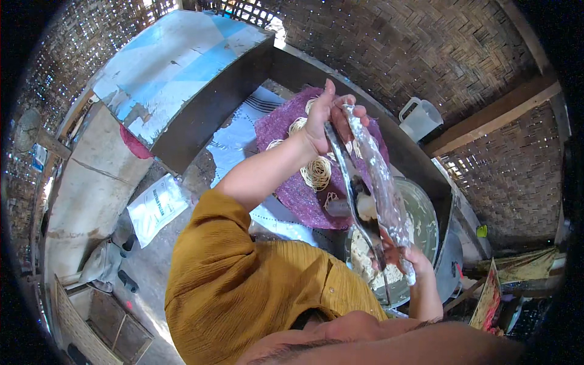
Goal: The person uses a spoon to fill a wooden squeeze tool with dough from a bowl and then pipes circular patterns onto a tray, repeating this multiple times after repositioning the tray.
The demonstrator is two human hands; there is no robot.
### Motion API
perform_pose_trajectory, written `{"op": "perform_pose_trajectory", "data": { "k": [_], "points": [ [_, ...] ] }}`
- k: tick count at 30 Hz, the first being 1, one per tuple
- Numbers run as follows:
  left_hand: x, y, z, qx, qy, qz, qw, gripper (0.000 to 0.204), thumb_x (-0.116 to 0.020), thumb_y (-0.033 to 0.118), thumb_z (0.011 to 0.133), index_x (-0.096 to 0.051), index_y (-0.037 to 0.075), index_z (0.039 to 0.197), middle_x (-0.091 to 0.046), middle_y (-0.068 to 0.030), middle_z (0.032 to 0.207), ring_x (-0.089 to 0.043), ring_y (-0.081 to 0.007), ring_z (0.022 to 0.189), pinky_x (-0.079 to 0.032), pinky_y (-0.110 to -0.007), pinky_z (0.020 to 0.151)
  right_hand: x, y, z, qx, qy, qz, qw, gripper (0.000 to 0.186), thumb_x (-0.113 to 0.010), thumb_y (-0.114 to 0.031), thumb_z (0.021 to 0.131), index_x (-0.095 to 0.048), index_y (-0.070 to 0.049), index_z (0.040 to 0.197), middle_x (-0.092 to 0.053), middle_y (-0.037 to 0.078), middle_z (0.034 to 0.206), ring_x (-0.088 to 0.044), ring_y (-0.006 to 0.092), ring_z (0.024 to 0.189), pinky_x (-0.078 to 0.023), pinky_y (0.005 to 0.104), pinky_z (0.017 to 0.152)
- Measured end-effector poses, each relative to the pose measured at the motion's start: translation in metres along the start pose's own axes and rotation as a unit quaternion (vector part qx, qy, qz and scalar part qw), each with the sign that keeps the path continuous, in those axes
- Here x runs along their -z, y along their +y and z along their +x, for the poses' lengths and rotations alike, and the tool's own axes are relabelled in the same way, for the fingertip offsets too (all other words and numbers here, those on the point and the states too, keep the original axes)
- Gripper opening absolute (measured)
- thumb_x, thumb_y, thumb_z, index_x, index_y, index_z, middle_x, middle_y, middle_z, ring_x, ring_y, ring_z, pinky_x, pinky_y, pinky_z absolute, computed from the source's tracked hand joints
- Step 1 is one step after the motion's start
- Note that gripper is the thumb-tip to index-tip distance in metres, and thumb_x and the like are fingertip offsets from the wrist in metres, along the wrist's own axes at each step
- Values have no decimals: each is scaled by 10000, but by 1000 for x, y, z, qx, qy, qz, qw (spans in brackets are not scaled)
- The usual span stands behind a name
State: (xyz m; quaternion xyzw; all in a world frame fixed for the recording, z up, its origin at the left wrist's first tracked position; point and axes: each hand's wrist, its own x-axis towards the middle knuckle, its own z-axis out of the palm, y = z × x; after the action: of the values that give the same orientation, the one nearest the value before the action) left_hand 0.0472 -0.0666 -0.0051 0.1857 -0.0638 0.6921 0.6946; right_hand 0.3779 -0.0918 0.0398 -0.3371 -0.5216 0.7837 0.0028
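Observation:
Between my hands is a long hand press (389,182) with two bars, smeared with pale dough. My left hand (328,118) grips its far end, the bars lying between thumb and fingers. Lower right, my right hand (415,260) has its fingers closed around the near end. A lump of dough (366,207) shows between the bars, and a short greyish cylinder (339,208) sticks out to the left. Under the press stands a round metal basin (433,213) with more dough (363,252) inside. Coils of pale strands (316,174) lie on purple mesh (267,128) beyond my left forearm.
A clear plastic jug (421,118) stands by the woven wall at the right. Blue-and-white sheeting covers a wooden box (164,67) at the far left. On the floor are a white printed sack (159,207) and dark footwear (128,281).

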Motion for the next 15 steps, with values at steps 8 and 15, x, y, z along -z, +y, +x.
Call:
{"op": "perform_pose_trajectory", "data": {
  "k": [8,15],
  "points": [
    [-51,8,7,-52,-109,23,992,514,-411,644,737,-554,156,668,-547,-53,688,-544,-276,761,-421,-427,712,-11,-45,-16,37,61,-180,981,728,-662,-454,544,-509,44,1053,-574,91,868,-553,177,739,-459,307,680],
    [-64,3,-20,-51,-98,52,992,522,-372,638,758,-562,162,661,-538,-47,673,-544,-275,722,-421,-428,721,-25,-29,-27,63,33,-138,988,640,-690,-383,546,-528,45,994,-572,74,807,-538,148,716,-432,274,628]
  ]
}}
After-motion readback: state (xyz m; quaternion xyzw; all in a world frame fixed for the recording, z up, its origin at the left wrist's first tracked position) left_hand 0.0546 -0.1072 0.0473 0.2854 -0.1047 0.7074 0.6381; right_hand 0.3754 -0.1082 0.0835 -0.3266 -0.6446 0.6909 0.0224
